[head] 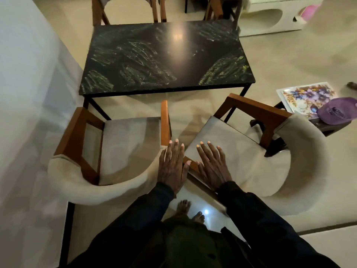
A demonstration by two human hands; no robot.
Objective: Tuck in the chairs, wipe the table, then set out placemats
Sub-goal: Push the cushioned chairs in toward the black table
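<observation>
Between the two near chairs, the left hand and right hand lie flat side by side, fingers straight and slightly spread, holding nothing. The left hand is over the cream backrest end of the left chair, the right over the wooden arm of the right chair; contact cannot be told. Both chairs stand out from the dark green-streaked table, the right one angled. Floral placemats sit off to the right under a purple cloth.
</observation>
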